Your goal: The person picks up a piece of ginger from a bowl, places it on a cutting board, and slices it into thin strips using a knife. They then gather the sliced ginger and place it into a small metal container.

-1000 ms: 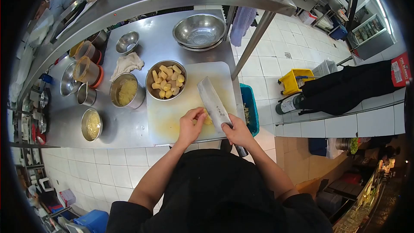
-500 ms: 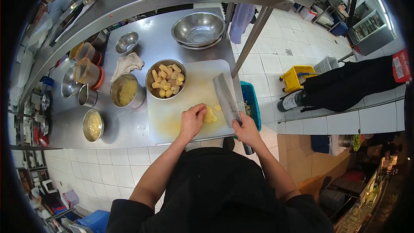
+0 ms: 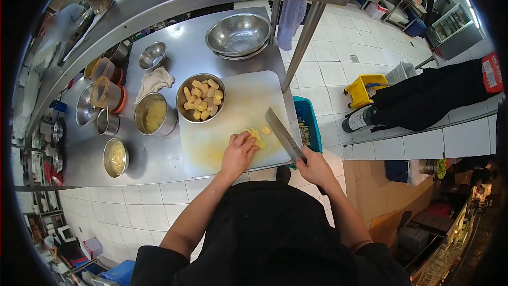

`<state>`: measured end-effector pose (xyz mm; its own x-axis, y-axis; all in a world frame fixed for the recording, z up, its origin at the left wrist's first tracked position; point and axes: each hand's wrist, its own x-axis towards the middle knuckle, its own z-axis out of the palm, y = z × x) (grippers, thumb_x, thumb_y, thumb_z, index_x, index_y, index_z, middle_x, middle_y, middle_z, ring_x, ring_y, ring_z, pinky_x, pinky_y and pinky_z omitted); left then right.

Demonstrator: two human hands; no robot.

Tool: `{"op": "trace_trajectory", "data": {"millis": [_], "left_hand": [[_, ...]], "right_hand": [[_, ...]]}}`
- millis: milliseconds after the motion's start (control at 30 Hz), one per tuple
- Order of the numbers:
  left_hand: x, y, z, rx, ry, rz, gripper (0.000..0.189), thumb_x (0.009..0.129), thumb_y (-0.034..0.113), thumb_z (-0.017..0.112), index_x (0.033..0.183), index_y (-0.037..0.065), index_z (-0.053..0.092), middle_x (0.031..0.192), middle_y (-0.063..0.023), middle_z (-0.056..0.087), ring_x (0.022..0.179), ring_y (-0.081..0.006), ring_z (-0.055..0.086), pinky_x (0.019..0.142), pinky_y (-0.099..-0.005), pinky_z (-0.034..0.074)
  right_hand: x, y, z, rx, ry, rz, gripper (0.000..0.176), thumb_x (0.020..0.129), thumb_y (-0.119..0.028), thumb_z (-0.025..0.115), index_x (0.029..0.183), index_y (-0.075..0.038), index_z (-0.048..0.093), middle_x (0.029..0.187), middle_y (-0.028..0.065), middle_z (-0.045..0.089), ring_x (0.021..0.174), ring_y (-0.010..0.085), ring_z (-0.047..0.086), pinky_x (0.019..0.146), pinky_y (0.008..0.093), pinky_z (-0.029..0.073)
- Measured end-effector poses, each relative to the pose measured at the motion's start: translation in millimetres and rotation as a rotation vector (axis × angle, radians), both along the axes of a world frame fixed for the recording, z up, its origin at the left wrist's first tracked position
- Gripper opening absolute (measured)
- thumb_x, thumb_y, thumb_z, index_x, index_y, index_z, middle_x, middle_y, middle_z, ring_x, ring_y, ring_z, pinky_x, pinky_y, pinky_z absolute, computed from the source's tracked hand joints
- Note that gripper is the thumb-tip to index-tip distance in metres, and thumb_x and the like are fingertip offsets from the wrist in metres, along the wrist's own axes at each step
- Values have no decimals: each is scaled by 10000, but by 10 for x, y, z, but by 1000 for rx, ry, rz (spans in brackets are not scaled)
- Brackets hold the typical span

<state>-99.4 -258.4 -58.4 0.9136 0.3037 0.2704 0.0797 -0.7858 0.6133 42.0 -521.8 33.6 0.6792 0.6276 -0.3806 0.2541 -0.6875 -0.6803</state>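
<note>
My right hand [image 3: 313, 167] is wrapped round the handle of a broad cleaver [image 3: 284, 136], its blade slanting over the right part of the white cutting board [image 3: 233, 92]. Fingers bent together, my left hand [image 3: 239, 153] rests on thin yellow slices [image 3: 256, 137] near the board's front edge. One small slice [image 3: 265, 130] lies apart between that pile and the blade. At the board's upper left stands a metal bowl [image 3: 182, 107] of peeled yellow pieces [image 3: 203, 95].
Left of the board are a pot [image 3: 142, 127] of yellow shreds, a smaller bowl [image 3: 108, 168] and a cloth [image 3: 154, 81]. Stacked bowls [image 3: 238, 35] stand behind. A shelf post [image 3: 304, 42] rises at the right corner; a teal bin [image 3: 312, 122] is beside the table.
The cleaver and my right hand have shifted right and slightly down, away from the slices. My left hand has moved a little down, its fingers now over the slices. The view has shifted slightly.
</note>
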Motion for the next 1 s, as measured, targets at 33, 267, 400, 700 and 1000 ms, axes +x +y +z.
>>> {"op": "trace_trajectory", "data": {"millis": [33,267,400,700,1000], "left_hand": [[18,-10,-33,0,1,-1,297,954,170,856,1224,46,838,1381,-137,724,1208,-380,665,1012,-462,599],[254,-13,-111,44,-45,5,335,950,160,849,1265,51,825,1340,-144,748,1203,-376,659,1036,-458,587],[286,6,-15,26,3,-8,368,952,150,841,1303,46,802,1371,-145,748,1214,-384,656,1054,-465,581],[309,-161,188,291,99,-87,684,1076,350,710,1628,-12,530,1680,-219,551,1572,-415,492,1308,-516,401],[329,-223,253,351,295,-110,818,1141,506,537,1748,-6,342,1837,-226,316,1727,-399,237,1413,-523,176]], "right_hand": [[-6,-26,45,0,1,-1,240,1032,-195,655,1071,35,597,892,341,731,902,566,715,795,635,543],[-36,-107,62,-88,-55,81,225,1031,-209,655,1089,4,614,890,333,736,907,573,709,827,663,536],[-31,-93,119,-83,-84,97,216,1033,-212,655,1067,-1,621,883,331,736,897,569,712,823,663,536],[120,-268,-35,21,-131,22,208,1027,-214,663,1059,-12,624,847,317,736,860,565,716,789,662,539],[264,-367,-10,147,-55,12,212,1038,-211,685,1035,-24,586,763,290,707,756,545,709,687,620,534]]}}
